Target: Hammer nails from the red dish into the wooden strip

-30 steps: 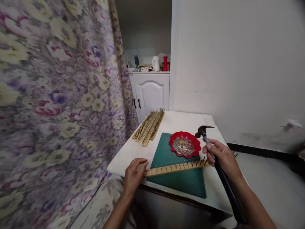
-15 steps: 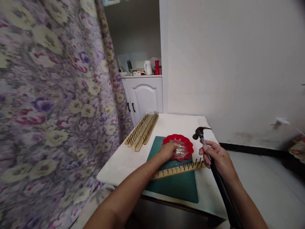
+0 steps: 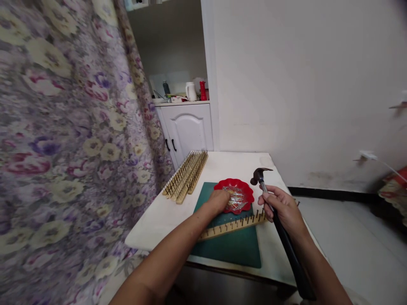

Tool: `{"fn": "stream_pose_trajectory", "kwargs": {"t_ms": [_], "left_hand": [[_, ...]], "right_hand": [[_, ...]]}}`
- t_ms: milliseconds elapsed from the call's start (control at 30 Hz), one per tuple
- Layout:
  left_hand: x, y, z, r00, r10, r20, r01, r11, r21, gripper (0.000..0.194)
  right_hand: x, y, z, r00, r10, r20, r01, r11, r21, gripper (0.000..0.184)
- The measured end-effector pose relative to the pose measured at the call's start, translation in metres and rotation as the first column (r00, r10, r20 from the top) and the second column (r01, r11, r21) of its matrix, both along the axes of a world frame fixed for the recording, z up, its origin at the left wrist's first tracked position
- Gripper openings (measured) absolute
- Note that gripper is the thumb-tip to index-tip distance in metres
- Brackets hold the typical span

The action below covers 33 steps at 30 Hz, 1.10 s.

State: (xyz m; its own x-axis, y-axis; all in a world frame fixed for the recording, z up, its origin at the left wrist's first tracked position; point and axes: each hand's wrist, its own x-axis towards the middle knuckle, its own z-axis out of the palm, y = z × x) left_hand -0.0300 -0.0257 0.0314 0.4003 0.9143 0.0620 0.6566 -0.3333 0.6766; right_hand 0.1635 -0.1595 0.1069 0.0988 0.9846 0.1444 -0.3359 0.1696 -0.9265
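Note:
My right hand [image 3: 281, 207] is wrapped round the black handle of a claw hammer [image 3: 261, 174], head up, just right of a red scalloped dish [image 3: 243, 189] full of nails. My left hand [image 3: 219, 201] reaches into the dish's left side, its fingers curled among the nails; what they pinch is hidden. A wooden strip [image 3: 233, 224] studded with a row of nails lies slantwise on a green cutting mat [image 3: 235, 250], just in front of both hands.
Several finished nail-studded strips [image 3: 186, 174] lie stacked at the white table's [image 3: 159, 220] far left. A floral curtain [image 3: 63, 148] hangs close on the left. A white cabinet [image 3: 187, 127] with bottles and a jug stands behind; a plain wall is to the right.
My left hand left the near end of the wooden strip and reached forward into the red dish. The hammer hand barely moved. The view shifted slightly right.

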Motion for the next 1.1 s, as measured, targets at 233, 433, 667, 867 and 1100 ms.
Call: {"fn": "stream_pose_trajectory", "kwargs": {"t_ms": [233,433,667,867,1100], "left_hand": [[-0.017,-0.008,0.026,0.999,0.020,0.035,-0.022,0.998,0.051,0.009],[-0.038,-0.044,0.034,0.969,0.041,0.246,-0.031,0.999,-0.044,0.017],[-0.065,-0.112,0.038,0.657,0.237,0.715,-0.031,0.957,-0.289,0.022],[-0.118,-0.155,0.023,0.586,0.392,0.709,-0.274,0.919,-0.282,0.024],[-0.136,-0.178,-0.025,0.587,0.503,0.634,-0.570,0.813,-0.116,0.020]], "right_hand": [[-0.010,-0.002,-0.002,1.000,0.030,0.008,-0.030,0.999,0.017,0.034],[-0.018,-0.005,-0.002,0.997,0.071,-0.003,-0.071,0.997,0.006,0.034],[-0.030,-0.009,-0.008,0.990,0.141,0.003,-0.141,0.990,-0.008,0.035],[-0.045,-0.013,-0.016,0.979,0.192,0.072,-0.191,0.981,-0.014,0.035],[-0.072,-0.019,-0.028,0.954,0.265,0.144,-0.262,0.964,-0.034,0.035]]}}
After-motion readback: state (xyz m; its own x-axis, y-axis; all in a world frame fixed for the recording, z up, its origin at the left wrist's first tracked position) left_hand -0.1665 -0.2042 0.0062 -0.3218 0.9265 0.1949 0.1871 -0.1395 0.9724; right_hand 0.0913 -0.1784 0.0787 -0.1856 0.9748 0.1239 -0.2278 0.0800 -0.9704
